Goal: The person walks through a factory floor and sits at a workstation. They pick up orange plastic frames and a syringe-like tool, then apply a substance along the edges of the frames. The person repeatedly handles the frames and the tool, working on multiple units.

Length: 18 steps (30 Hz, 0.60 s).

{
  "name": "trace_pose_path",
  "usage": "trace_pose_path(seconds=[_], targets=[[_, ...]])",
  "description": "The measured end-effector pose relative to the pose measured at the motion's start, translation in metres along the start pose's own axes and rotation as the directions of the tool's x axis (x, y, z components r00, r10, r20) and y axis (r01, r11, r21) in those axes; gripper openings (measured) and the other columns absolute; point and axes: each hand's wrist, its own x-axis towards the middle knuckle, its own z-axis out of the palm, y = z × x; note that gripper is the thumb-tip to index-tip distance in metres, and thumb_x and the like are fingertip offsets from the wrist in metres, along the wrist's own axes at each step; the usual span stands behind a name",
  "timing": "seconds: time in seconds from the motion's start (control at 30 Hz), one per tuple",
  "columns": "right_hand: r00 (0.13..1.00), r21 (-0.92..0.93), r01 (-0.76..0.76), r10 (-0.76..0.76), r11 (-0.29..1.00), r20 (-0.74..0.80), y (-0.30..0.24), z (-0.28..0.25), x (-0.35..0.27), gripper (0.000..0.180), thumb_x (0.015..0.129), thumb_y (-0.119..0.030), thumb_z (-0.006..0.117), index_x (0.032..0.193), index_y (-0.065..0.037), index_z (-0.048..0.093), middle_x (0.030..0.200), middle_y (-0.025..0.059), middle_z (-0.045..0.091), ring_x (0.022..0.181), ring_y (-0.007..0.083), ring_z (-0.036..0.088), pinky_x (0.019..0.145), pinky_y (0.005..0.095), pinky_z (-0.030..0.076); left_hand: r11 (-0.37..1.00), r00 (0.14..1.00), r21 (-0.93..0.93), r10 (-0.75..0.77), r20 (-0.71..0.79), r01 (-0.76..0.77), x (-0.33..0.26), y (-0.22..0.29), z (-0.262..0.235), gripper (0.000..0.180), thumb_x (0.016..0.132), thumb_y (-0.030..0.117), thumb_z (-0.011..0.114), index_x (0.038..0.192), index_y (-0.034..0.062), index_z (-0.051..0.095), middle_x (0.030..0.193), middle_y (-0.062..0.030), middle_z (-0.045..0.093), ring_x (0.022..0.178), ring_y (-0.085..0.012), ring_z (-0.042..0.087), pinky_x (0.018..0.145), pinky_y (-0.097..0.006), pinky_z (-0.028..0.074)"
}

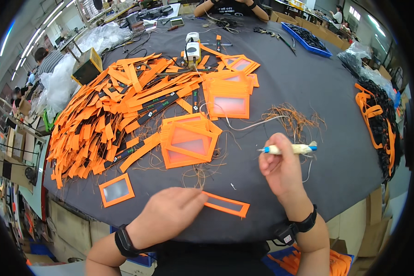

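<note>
My left hand pinches the left end of an orange-edged clear window piece, seen tilted and narrow, near the table's front edge. Loose orange threads lie just beyond those fingers. In my right hand is a pen-shaped tool with a pale wrapped grip and blue ends, its thin tip pointing left. The tip is apart from the window piece. Another orange-framed window piece lies flat left of my left hand. Beyond it rise two stacks of such pieces, a nearer stack and a farther stack.
A large heap of orange and black straps covers the table's left side. Orange thread clippings lie beyond my right hand. A white cord runs from a white-and-yellow power box. At the back right sits a blue tray; another person sits opposite.
</note>
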Motion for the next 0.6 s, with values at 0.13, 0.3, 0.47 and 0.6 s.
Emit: trace_pose_path(seconds=[0.13, 0.3, 0.47, 0.6], targets=[[0.995, 0.0, 0.099, -0.099, 0.995, -0.022, -0.007, -0.001, 0.0, 0.022, 0.094, -0.023, 0.049, 0.078, -0.007, 0.048, 0.057, 0.0015, 0.044, 0.047, 0.0129, 0.049, 0.039, 0.0242, 0.036, 0.865, 0.947, -0.389, -0.309, 0.09, 0.319, 0.002, -0.006, -0.006, 0.02, 0.083, 0.007, 0.059, 0.102, -0.0006, 0.063, 0.088, -0.014, 0.063, 0.069, -0.0274, 0.062, 0.064, -0.032, 0.049], [0.987, -0.201, 0.05, -0.018, 0.978, 0.157, 0.007, 0.01, -0.012, 0.014, 0.091, -0.015, 0.053, 0.081, -0.007, 0.048, 0.059, 0.0003, 0.049, 0.045, 0.0085, 0.049, 0.04, 0.0209, 0.037, 0.827, 0.951, -0.473, -0.298, 0.087, 0.303, 0.005, -0.03, 0.02, 0.023, 0.083, 0.002, 0.059, 0.105, -0.0008, 0.063, 0.083, -0.0126, 0.059, 0.073, -0.0253, 0.06, 0.067, -0.031, 0.048], [0.937, -0.593, 0.125, 0.102, 0.795, 0.334, 0.022, 0.021, -0.029, 0.014, 0.083, -0.008, 0.066, 0.081, -0.005, 0.053, 0.065, -0.0033, 0.053, 0.052, 0.0005, 0.046, 0.046, 0.0174, 0.036, 0.86, 0.925, -0.387, -0.377, -0.04, 0.334, 0.006, -0.02, 0.015, 0.017, 0.08, 0.001, 0.062, 0.097, 0.0006, 0.063, 0.09, -0.0108, 0.057, 0.079, -0.0263, 0.059, 0.069, -0.032, 0.048], [0.907, -0.681, 0.072, 0.237, 0.729, 0.349, 0.026, 0.022, -0.03, 0.013, 0.08, -0.005, 0.069, 0.08, -0.004, 0.056, 0.068, 0.0013, 0.06, 0.056, 0.0038, 0.055, 0.05, 0.0177, 0.045, 0.904, 0.949, -0.299, -0.314, 0.025, 0.306, -0.007, -0.011, 0.011, 0.014, 0.075, 0.0, 0.064, 0.089, 0.002, 0.062, 0.089, -0.0091, 0.056, 0.081, -0.0275, 0.057, 0.071, -0.033, 0.048]])
